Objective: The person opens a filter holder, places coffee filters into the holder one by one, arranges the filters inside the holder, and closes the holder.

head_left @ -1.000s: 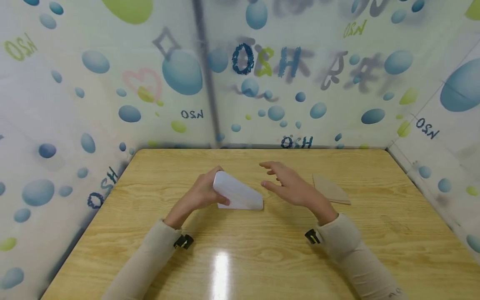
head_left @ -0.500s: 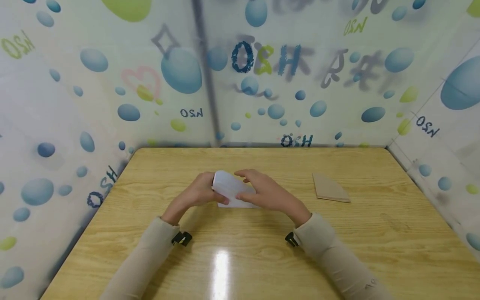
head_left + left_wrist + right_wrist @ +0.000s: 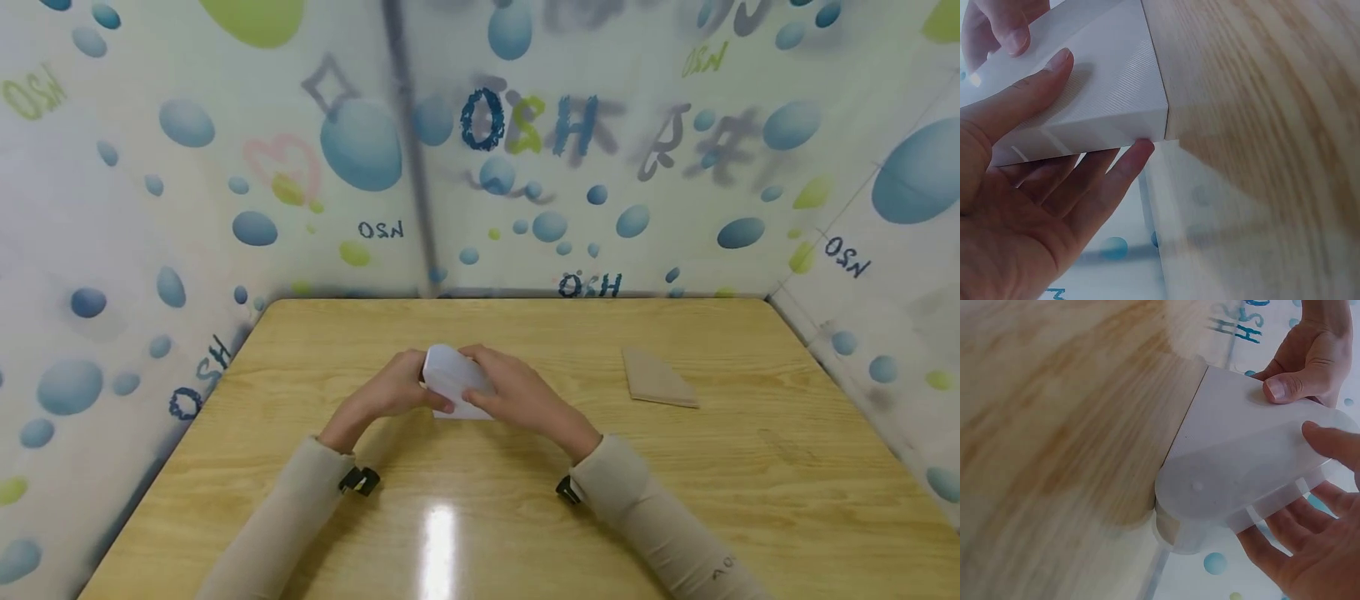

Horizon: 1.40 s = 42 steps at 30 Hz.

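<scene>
A white case (image 3: 448, 379) with a flat ribbed face stands on its edge on the table, between the two hands. My left hand (image 3: 390, 388) grips its left end, thumb on the near face and fingers behind. My right hand (image 3: 519, 395) holds the other end the same way. The left wrist view shows the square corner of the white case (image 3: 1110, 81) beside the left fingertips. In the right wrist view, a translucent rounded cover (image 3: 1200, 487) lies over part of the case, under the right thumb. The case's far side is hidden.
To the right on the wooden table (image 3: 570, 517) lies a brown fan-shaped stack of paper (image 3: 656, 379), like cone coffee filters. A patterned curtain (image 3: 637, 150) with blue and green drops hangs behind the table and along both sides.
The right hand has come in from the right and closed on the right end of the white case. The left hand and the case have hardly moved.
</scene>
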Each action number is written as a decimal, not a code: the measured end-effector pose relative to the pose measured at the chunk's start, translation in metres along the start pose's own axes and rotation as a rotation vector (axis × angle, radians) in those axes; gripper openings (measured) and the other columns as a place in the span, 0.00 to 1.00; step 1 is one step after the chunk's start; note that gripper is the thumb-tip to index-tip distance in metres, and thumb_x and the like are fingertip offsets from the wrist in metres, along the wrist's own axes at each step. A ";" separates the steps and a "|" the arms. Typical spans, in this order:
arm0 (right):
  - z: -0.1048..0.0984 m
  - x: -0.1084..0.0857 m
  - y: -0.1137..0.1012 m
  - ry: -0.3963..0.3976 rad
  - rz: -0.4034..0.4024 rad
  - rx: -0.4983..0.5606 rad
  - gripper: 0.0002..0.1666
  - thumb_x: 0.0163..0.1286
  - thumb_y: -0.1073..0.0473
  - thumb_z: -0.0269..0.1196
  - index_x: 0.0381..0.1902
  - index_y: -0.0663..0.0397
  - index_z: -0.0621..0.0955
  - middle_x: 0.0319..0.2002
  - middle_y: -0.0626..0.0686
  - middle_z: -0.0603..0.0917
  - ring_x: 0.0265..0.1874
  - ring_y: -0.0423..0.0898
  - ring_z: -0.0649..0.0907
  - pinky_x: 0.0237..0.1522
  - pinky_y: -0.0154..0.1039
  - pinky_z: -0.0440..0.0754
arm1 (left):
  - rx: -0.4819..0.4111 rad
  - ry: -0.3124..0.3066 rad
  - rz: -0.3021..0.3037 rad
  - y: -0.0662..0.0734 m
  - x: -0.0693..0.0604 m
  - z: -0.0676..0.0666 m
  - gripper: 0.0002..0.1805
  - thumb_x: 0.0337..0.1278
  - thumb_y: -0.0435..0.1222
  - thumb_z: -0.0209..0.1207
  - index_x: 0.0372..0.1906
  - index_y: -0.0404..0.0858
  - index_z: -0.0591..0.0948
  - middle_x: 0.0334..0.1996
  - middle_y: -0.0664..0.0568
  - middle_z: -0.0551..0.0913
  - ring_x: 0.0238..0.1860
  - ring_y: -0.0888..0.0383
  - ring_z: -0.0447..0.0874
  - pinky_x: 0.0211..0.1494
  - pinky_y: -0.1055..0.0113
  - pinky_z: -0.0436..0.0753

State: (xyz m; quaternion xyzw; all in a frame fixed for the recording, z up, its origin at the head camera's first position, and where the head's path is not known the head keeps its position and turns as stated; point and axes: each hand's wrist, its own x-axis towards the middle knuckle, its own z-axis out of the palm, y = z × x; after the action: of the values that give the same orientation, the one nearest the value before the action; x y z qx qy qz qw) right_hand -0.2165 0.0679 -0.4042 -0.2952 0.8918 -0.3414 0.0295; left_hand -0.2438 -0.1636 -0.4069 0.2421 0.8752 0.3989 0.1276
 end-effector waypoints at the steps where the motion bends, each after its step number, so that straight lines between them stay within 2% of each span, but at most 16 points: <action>1: 0.001 0.000 -0.001 -0.002 -0.011 0.000 0.32 0.74 0.53 0.67 0.72 0.49 0.71 0.66 0.50 0.80 0.58 0.47 0.83 0.58 0.49 0.84 | -0.002 0.000 -0.001 -0.001 -0.001 0.000 0.26 0.46 0.32 0.79 0.53 0.32 0.84 0.45 0.43 0.89 0.42 0.55 0.87 0.43 0.63 0.85; 13: 0.000 0.000 -0.001 -0.003 -0.040 -0.016 0.33 0.77 0.54 0.64 0.75 0.49 0.68 0.69 0.53 0.78 0.60 0.48 0.82 0.59 0.50 0.83 | 0.009 0.008 -0.003 0.000 0.000 -0.002 0.25 0.46 0.31 0.79 0.51 0.32 0.84 0.43 0.44 0.90 0.40 0.56 0.87 0.41 0.64 0.85; 25: 0.001 0.001 -0.002 -0.013 -0.024 0.001 0.33 0.76 0.55 0.65 0.75 0.49 0.68 0.68 0.52 0.79 0.59 0.48 0.82 0.59 0.50 0.83 | -0.012 0.007 -0.019 -0.001 -0.002 0.000 0.23 0.48 0.31 0.78 0.51 0.32 0.84 0.43 0.44 0.90 0.39 0.56 0.87 0.41 0.65 0.84; 32: 0.000 0.001 0.000 -0.009 -0.020 0.015 0.33 0.76 0.56 0.65 0.75 0.47 0.68 0.68 0.52 0.79 0.60 0.49 0.82 0.59 0.51 0.83 | -0.023 -0.009 -0.003 -0.003 0.001 0.000 0.22 0.49 0.31 0.77 0.51 0.33 0.85 0.42 0.44 0.90 0.39 0.57 0.87 0.41 0.65 0.84; 42: 0.001 -0.001 0.000 -0.022 -0.016 0.025 0.33 0.76 0.55 0.64 0.75 0.47 0.68 0.69 0.52 0.78 0.60 0.49 0.82 0.59 0.51 0.82 | -0.026 -0.014 -0.006 0.000 -0.002 0.002 0.22 0.49 0.31 0.77 0.51 0.33 0.85 0.43 0.44 0.90 0.39 0.57 0.86 0.41 0.65 0.84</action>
State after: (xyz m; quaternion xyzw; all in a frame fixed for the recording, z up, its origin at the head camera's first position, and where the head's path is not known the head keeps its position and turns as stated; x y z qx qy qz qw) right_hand -0.2155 0.0673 -0.4054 -0.3059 0.8847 -0.3495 0.0403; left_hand -0.2414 -0.1639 -0.4079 0.2403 0.8698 0.4083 0.1380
